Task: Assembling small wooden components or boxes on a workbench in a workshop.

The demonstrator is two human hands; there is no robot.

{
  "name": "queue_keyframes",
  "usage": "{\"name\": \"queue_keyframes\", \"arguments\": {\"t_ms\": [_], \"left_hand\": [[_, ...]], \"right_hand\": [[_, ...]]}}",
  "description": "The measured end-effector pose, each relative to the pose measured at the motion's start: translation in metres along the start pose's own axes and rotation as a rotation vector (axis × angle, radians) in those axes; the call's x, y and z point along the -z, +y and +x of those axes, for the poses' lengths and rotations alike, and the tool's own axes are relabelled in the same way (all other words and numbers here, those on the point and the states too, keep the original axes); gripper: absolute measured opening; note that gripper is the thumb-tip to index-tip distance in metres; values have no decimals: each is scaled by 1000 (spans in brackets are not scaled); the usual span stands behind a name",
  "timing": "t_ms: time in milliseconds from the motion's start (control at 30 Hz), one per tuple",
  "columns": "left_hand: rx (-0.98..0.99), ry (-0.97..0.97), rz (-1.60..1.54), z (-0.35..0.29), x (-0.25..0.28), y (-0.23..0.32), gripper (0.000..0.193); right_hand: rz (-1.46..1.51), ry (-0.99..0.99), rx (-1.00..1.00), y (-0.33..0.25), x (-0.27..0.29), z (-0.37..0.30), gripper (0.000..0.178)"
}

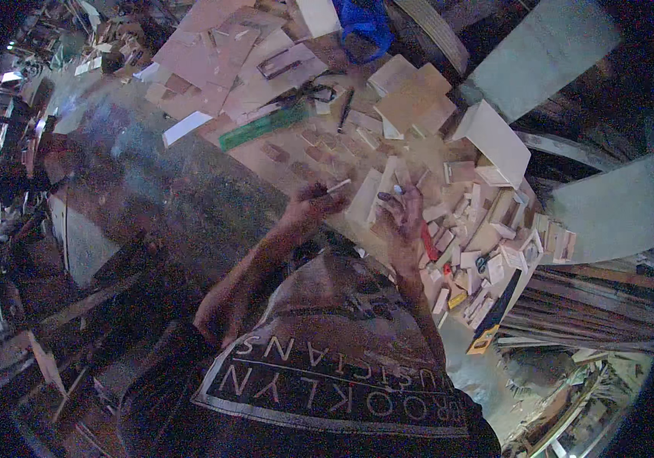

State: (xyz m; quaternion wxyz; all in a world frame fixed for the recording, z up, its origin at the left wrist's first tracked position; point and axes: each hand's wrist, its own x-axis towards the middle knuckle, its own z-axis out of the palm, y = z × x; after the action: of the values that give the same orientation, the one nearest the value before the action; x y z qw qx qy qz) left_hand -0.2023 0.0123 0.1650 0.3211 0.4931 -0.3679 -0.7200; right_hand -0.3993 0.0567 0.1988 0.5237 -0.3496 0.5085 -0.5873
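Observation:
Above the near edge of the workbench, my left hand is closed around a short pale strip that sticks out past the fingers. To its right, my right hand is bent over the bench, with a small whitish-blue thing at its fingertips. Blur and dim light hide whether that hand grips it. Pale flat wood pieces lie between the hands. A red-handled tool rests just right of my right wrist.
Many small wood blocks crowd the bench's right side, with scissors among them. A yellow-handled saw lies along the right edge. Farther back are a green strip, stacked boards and a blue bag.

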Motion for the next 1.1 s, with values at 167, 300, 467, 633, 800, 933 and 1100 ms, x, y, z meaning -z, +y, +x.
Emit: {"name": "queue_keyframes", "arguments": {"t_ms": [167,300,467,633,800,933,1100], "left_hand": [[-352,-278,298,-3,35,-3,22],[383,-264,-392,12,51,-8,24],[-167,-559,191,60,117,-65,33],[-1181,104,1431,86,141,-39,42],[-805,-176,784,126,188,-91,34],[-31,-274,805,87,108,-3,18],[-209,-312,417,45,83,34,18]], "right_hand": [[101,73,-18,35,-58,9,82],[91,156,-14,53,-79,11,80],[29,299,-45,65,-82,13,79],[20,405,-58,81,-65,10,79],[-113,328,4,103,-79,18,83],[134,336,-60,84,-82,12,80],[97,246,-81,38,-107,19,76]]}}
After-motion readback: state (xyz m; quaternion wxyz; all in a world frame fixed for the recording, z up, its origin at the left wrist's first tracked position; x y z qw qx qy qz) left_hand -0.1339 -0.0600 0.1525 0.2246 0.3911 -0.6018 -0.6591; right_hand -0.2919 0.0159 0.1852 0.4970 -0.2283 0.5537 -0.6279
